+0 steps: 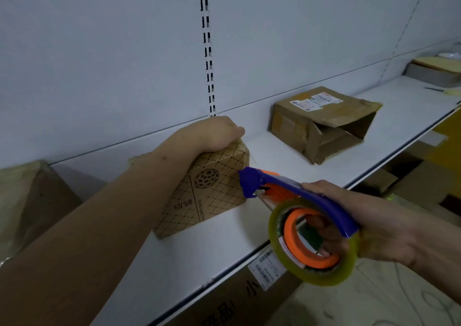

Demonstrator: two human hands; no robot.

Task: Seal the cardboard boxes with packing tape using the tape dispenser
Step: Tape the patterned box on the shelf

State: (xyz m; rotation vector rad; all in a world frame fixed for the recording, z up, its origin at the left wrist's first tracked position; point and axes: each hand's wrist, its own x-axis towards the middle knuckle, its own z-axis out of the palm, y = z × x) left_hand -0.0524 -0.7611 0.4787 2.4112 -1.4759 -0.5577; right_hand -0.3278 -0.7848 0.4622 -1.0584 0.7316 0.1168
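A small patterned cardboard box (212,191) stands on the white shelf (189,256). My left hand (212,133) lies over the box's top far edge, with the fingers curled over the far side and out of sight. My right hand (369,228) grips a blue and orange tape dispenser (279,188) by its handle. The dispenser's head touches or nearly touches the box's right side. A roll of clear yellowish tape (311,243) sits on the dispenser. A second, worn brown box (321,121) with a shipping label lies further right on the shelf, its end flaps open.
Another brown box (27,201) stands at the far left of the shelf. A grey tray with papers (436,71) is at the far right end. Below the shelf edge are more cartons (249,298) and the floor. A slotted upright runs up the back wall (207,46).
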